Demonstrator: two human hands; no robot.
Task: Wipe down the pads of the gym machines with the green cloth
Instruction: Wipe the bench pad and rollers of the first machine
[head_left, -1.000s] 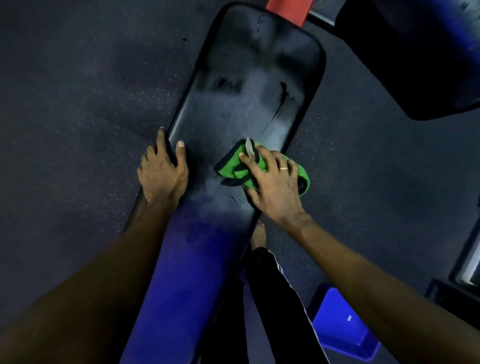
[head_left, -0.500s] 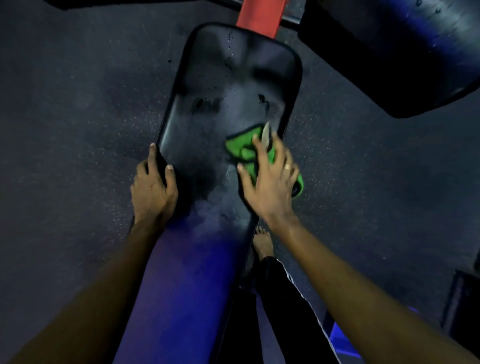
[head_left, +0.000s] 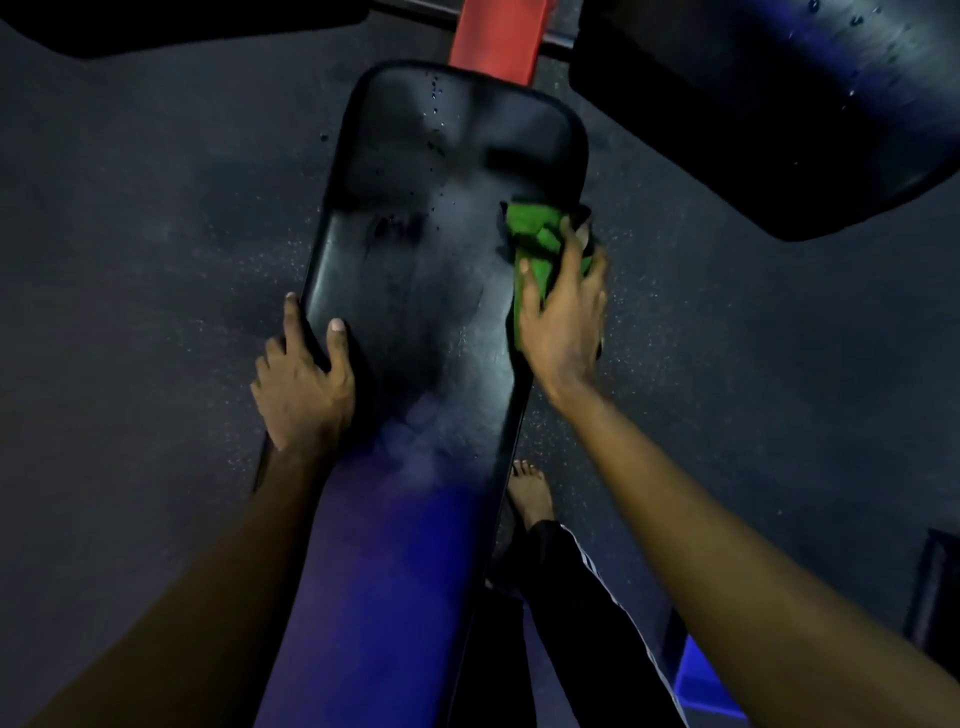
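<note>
A long black bench pad runs away from me, with water drops near its far end. The green cloth lies crumpled on the pad's right edge. My right hand presses flat on the cloth, fingers spread over it and past the pad's edge. My left hand rests on the pad's left edge, thumb on top and fingers down the side.
A red frame bar joins the pad's far end. Another black pad hangs at the upper right. Dark speckled floor lies on both sides. My bare foot stands right of the bench; a blue box sits at the lower right.
My right hand slid the cloth from the pad's middle out to its right edge and farther up the pad. My left hand kept its place on the left edge.
</note>
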